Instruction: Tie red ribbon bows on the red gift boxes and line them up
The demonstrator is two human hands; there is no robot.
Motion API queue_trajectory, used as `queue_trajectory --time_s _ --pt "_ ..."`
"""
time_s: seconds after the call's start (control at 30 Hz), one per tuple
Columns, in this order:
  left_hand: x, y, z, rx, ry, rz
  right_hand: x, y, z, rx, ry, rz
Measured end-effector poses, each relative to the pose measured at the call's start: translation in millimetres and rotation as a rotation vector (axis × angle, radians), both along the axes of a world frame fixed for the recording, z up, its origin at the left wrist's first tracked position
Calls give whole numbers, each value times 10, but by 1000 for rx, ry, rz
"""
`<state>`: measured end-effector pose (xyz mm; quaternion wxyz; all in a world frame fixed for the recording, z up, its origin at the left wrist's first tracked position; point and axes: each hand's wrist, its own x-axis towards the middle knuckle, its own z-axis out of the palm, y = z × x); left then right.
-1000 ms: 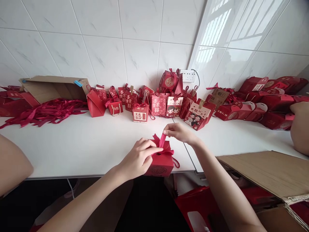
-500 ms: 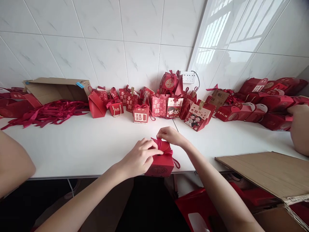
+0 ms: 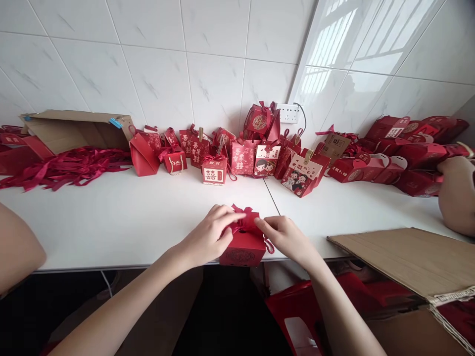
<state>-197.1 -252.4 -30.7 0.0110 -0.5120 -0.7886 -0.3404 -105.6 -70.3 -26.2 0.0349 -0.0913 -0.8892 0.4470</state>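
Observation:
A red gift box (image 3: 243,251) with a dark round print sits at the table's near edge, a twisted cord handle (image 3: 269,245) at its right side. On its top lies a red ribbon (image 3: 240,225) gathered into loops. My left hand (image 3: 213,236) is closed around the ribbon's left part, index finger stretched across it and thumb lower down. From the right, my right hand (image 3: 287,238) pinches the ribbon's right side between thumb and fingers; the other fingers are curled. The knot is partly covered by my left fingers.
Decorated red gift boxes (image 3: 243,157) line the wall. A heap of red ribbons (image 3: 74,168) lies before an open carton (image 3: 85,131) at left. More red boxes (image 3: 415,158) are stacked at right. A cardboard flap (image 3: 404,257) juts in at right, near another person's arm (image 3: 456,198).
My right hand has moved from behind the box down to its right side, at the ribbon. My left index finger has lifted and shifted toward the ribbon's far part. The view has tilted slightly.

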Motion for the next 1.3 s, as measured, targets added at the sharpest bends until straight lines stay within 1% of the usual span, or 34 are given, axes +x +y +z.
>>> queue_trajectory --time_s 0.13,0.2,0.23,0.33,0.4,0.47,0.5,0.57,0.67,0.77,0.9,1.1,1.23,1.3 --pt "27 -73 -71 171 -205 292 -1 16 -156 -122 117 -36" --pt "36 -93 -84 218 -294 374 5 19 -203 -181 149 -39" --pt "37 -96 -87 240 -338 378 10 14 -213 -202 152 -42" --pt "30 -86 -97 260 -435 338 18 -27 -196 -232 117 -70" --pt "18 -84 -108 243 -442 371 12 -57 -164 -201 85 -82" --pt "4 -99 -112 225 -440 421 1 -76 -140 -136 68 -91" --pt "-1 -111 -111 208 -455 425 -4 -80 -135 -111 67 -95" --pt "-7 -138 -102 156 -509 386 -12 -77 -143 -109 72 -87" --pt "-3 -159 -105 112 -569 309 -14 -59 -197 -214 97 -28" --pt "5 -154 -148 151 -588 255 -14 -42 -278 -354 133 6" --pt "6 -142 -241 215 -655 204 -24 -21 -390 -521 179 34" --pt "-20 -154 -371 263 -694 139 -65 -9 -553 -682 194 53" --pt "-44 -134 -400 290 -752 98 -93 -22 -642 -850 212 64" --pt "-50 -124 -399 306 -772 94 -93 -3 -660 -883 203 83"
